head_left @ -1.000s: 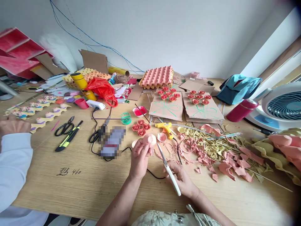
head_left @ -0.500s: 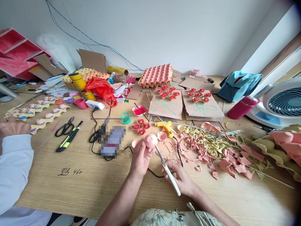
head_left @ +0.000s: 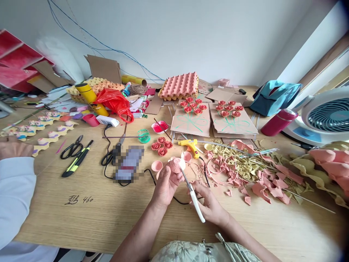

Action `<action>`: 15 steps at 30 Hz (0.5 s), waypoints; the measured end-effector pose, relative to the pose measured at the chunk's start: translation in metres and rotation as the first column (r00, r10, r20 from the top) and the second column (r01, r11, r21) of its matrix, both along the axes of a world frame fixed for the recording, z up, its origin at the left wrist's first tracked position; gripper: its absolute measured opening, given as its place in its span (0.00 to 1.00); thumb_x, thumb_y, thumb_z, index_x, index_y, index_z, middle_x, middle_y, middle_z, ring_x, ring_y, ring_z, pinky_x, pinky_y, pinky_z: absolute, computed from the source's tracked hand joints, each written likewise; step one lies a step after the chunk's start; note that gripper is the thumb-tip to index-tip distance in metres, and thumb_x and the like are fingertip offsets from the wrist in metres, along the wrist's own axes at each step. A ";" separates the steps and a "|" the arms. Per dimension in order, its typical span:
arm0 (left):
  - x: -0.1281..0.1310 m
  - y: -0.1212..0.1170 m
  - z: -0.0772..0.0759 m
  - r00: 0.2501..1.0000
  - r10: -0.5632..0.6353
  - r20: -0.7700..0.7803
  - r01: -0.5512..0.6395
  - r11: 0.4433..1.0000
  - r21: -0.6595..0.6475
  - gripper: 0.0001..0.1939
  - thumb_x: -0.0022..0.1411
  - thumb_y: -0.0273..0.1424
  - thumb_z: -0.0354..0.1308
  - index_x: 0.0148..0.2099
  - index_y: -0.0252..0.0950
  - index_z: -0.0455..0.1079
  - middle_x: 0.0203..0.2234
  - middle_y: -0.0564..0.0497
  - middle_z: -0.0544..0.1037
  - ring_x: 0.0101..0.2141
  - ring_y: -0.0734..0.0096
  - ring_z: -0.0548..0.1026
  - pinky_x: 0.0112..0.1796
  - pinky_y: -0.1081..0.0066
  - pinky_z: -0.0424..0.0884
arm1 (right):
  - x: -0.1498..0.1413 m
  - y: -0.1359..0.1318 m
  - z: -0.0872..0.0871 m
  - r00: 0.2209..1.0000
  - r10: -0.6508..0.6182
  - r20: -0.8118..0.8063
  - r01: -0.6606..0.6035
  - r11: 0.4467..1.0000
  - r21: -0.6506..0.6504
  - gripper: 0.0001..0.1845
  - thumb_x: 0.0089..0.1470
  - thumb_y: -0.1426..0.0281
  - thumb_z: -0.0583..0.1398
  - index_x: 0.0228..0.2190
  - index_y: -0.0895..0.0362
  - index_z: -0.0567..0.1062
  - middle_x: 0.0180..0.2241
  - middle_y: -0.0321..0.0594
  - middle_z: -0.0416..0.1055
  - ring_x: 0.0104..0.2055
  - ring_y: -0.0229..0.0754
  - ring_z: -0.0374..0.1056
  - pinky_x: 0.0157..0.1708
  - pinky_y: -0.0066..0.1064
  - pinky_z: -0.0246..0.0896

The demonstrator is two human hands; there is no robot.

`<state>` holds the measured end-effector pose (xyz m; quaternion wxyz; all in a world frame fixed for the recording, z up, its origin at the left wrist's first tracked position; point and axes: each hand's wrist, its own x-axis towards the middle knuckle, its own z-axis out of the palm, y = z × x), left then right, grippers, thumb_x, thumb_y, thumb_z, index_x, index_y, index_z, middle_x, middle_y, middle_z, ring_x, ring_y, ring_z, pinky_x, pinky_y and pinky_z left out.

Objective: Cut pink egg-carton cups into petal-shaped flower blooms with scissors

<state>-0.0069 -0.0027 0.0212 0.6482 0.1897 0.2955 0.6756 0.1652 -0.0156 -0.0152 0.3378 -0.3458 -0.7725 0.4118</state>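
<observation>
My left hand [head_left: 167,185] grips a pink egg-carton cup [head_left: 176,165] between thumb and fingers. In my right hand [head_left: 209,203] is a pair of white-handled scissors [head_left: 196,203], its blades against the right edge of the cup. Beside my left hand a loose pink cup [head_left: 157,166] lies on the table, and another pink cup [head_left: 186,157] sits just behind the held one. A cluster of red paper roses [head_left: 162,145] stands beyond them, near a yellow glue gun [head_left: 191,146].
Pink and yellow carton scraps [head_left: 245,171] spread across the right side. Black scissors [head_left: 72,147] and a utility knife [head_left: 77,160] lie at left, near another person's hand [head_left: 15,148]. Two cardboard pieces [head_left: 191,123] bear roses. A dark red bottle [head_left: 279,122] stands before a fan [head_left: 327,112].
The held cup has turned in my left hand and shifted slightly right. The scissors stay at its edge. The whole view has moved a little, sliding the table leftward.
</observation>
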 end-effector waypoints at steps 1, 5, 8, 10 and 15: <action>0.000 -0.001 0.000 1.000 -0.015 0.000 0.015 1.000 0.005 0.26 0.45 0.49 0.75 0.40 0.37 0.76 0.26 0.53 0.72 0.24 0.78 0.64 0.24 0.75 0.64 | 0.000 0.001 0.000 1.000 -0.014 0.001 0.014 1.000 0.028 0.11 0.60 0.64 0.58 0.28 0.54 0.66 0.27 0.36 0.66 0.31 0.40 0.60 0.34 0.33 0.58; -0.002 -0.003 -0.003 0.998 -0.064 -0.025 0.065 0.997 0.052 0.26 0.46 0.53 0.72 0.37 0.37 0.76 0.25 0.52 0.71 0.25 0.76 0.65 0.24 0.74 0.64 | 0.000 0.003 -0.001 0.999 -0.034 0.010 0.033 0.996 0.082 0.10 0.62 0.66 0.57 0.28 0.54 0.66 0.25 0.34 0.63 0.29 0.39 0.57 0.32 0.32 0.55; -0.003 -0.003 -0.006 0.995 -0.083 -0.061 0.086 0.995 0.046 0.20 0.48 0.44 0.75 0.35 0.36 0.75 0.24 0.54 0.70 0.25 0.77 0.65 0.26 0.75 0.64 | 0.001 0.003 0.000 0.999 -0.043 0.019 0.040 0.990 0.133 0.08 0.61 0.67 0.57 0.29 0.54 0.66 0.25 0.34 0.63 0.28 0.39 0.57 0.33 0.32 0.54; -0.003 -0.003 -0.007 0.996 -0.064 -0.067 0.065 0.998 0.018 0.17 0.48 0.40 0.75 0.33 0.36 0.74 0.24 0.55 0.69 0.25 0.77 0.66 0.26 0.75 0.64 | 0.001 0.003 0.000 0.998 -0.043 0.034 0.036 0.983 0.180 0.08 0.61 0.68 0.57 0.29 0.54 0.64 0.25 0.33 0.62 0.28 0.39 0.56 0.34 0.33 0.54; -0.003 -0.004 -0.007 0.996 -0.023 -0.085 0.024 1.000 0.004 0.17 0.49 0.39 0.74 0.34 0.35 0.74 0.23 0.55 0.70 0.24 0.78 0.66 0.26 0.75 0.65 | 0.002 0.006 0.000 0.997 -0.030 0.067 0.013 0.971 0.240 0.10 0.62 0.68 0.56 0.29 0.53 0.62 0.25 0.33 0.62 0.28 0.39 0.56 0.35 0.34 0.54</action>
